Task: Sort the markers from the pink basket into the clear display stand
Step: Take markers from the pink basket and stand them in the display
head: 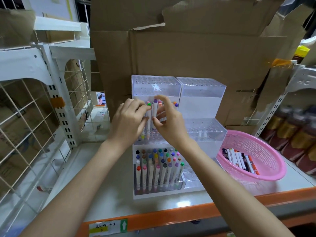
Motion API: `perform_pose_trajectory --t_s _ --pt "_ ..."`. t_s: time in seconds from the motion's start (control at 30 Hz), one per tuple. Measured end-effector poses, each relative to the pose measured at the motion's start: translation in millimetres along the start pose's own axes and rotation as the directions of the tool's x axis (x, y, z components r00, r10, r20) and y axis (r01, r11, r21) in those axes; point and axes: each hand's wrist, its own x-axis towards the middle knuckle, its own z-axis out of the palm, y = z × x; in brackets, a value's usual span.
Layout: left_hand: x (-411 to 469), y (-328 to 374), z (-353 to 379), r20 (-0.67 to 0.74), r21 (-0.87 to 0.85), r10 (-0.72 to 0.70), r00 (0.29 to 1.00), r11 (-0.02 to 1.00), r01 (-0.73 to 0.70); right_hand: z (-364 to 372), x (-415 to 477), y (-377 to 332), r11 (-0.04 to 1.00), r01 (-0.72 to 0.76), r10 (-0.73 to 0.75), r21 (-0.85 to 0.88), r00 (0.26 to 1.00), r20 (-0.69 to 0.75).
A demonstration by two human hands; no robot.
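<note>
Marker (pixel 155 109), one, in right hand (pixel 171 123)

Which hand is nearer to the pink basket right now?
Right. The right hand sits up-left of the pink basket, at the stand's middle tier; the left hand is farther left, beside it.

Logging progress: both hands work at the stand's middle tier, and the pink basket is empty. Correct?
Not empty: the head view shows several markers in the pink basket. The left hand and right hand do work at the middle tier of the clear display stand.
</note>
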Motion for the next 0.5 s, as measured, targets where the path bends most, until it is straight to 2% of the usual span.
perform_pose_trajectory --t_s 0.27,0.5 --pt "-7.3 0.0 -4.8 0.038 0.040 0.002 0.999 0.999 -0.004 1.0 -8.0 3.9 0.996 0.072 -0.071 -0.060 0.997 0.020" --pt "-5.5 3.7 -5.5 0.051 0.028 -0.032 0.998 0.999 0.031 1.4 -8.9 5.3 0.996 0.038 -0.037 -0.075 0.999 0.018"
